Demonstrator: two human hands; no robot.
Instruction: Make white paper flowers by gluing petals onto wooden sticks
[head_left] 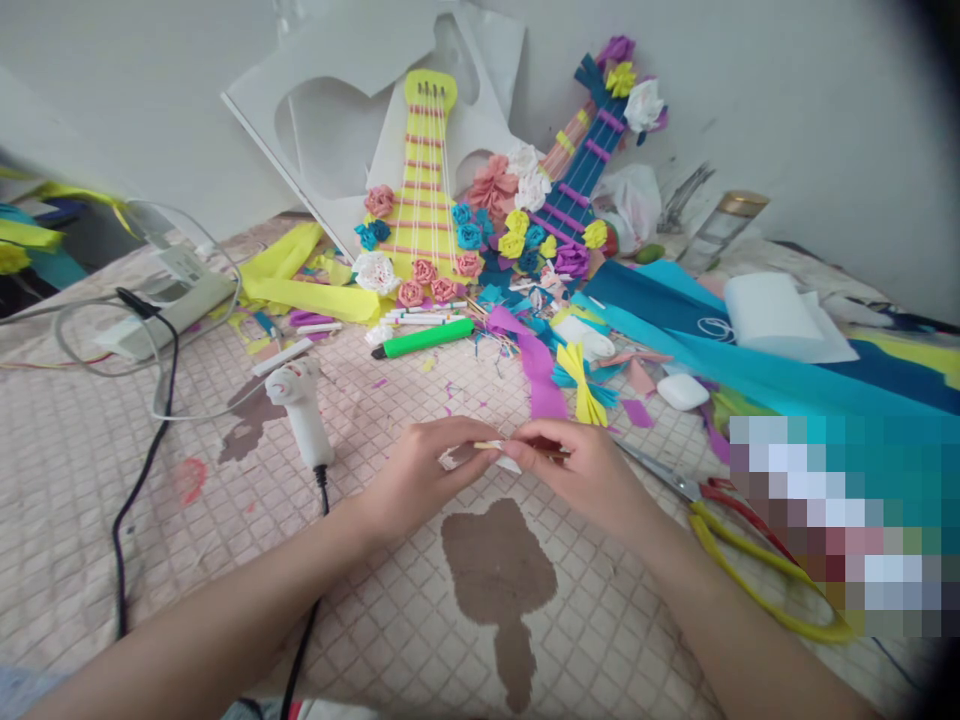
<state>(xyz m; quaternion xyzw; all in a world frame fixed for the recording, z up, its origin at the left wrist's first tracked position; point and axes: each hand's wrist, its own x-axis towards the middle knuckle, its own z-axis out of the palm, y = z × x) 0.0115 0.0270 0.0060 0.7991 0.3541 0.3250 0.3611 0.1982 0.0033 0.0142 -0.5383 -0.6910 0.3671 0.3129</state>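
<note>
My left hand (439, 455) and my right hand (581, 468) meet above the middle of the table, fingertips pinched together. Between them is a thin wooden stick (487, 445), with a small piece of white paper (508, 463) at the right fingertips. Part of the stick is hidden by my fingers. To the left stands a white corded hot glue gun (309, 420). Large scissors (679, 487) with red and yellow handles lie beside my right forearm. Just beyond my right hand are a yellow pleated paper bow (581, 385) and a purple paper strip (538, 365).
A yellow paper guitar (426, 200) and a blue one (581, 170), both with paper flowers, lean at the back. A green marker (427, 338) lies among paper scraps. Blue sheets (675, 320) cover the right side. A power strip (165, 310) with cables sits left.
</note>
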